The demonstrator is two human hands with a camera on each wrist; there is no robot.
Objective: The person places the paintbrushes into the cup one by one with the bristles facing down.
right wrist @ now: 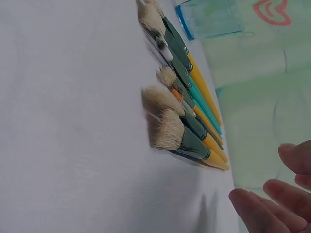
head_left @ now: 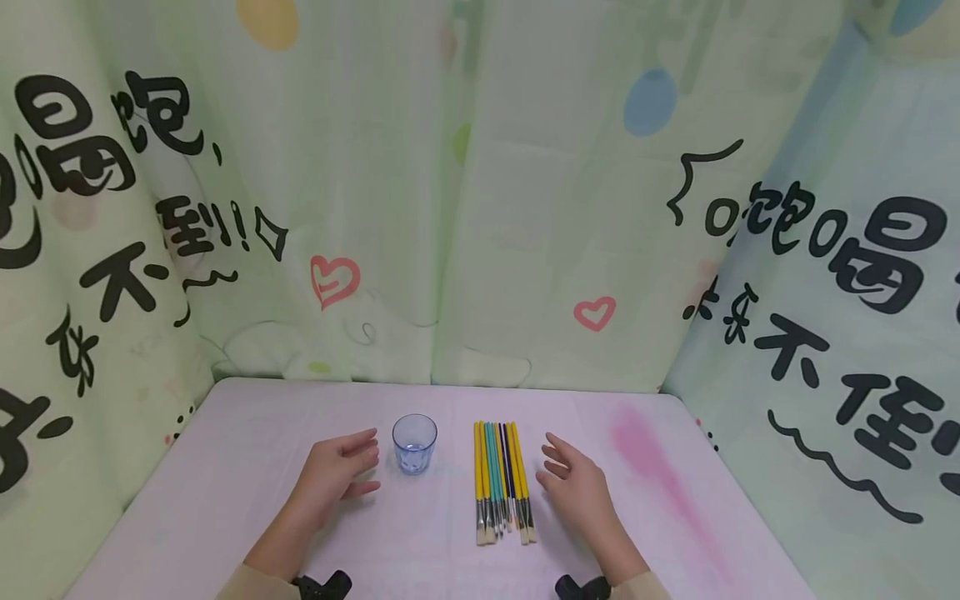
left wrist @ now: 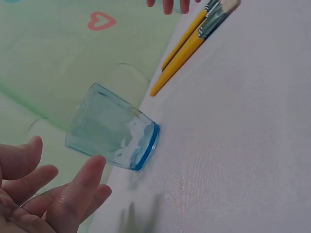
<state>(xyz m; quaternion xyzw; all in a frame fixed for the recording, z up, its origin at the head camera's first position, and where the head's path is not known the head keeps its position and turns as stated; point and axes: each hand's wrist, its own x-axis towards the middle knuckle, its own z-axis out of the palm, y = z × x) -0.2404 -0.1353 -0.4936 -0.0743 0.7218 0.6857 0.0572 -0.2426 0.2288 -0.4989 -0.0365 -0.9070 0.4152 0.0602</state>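
Observation:
An upright clear bluish glass [head_left: 414, 446] stands on the table, just right of the left hand [head_left: 333, 477], whose fingers are spread and do not touch it. To the glass's right lies a row of paintbrushes [head_left: 504, 479] with yellow, teal and dark handles, bristles toward the person. The right hand [head_left: 581, 487] hovers beside the row's right side, fingers relaxed and holding nothing. In the left wrist view the glass [left wrist: 114, 128] is close to the left fingers [left wrist: 73, 194]. The right wrist view has the brush bristles [right wrist: 170, 131] near the right fingers [right wrist: 272, 208].
The table [head_left: 442, 558] has a pale cover with a pink stain [head_left: 652, 458] at the right. A light green curtain [head_left: 510, 208] with hearts and black characters hangs behind and at both sides. Dark wrist-worn devices [head_left: 326, 586] show at the bottom edge.

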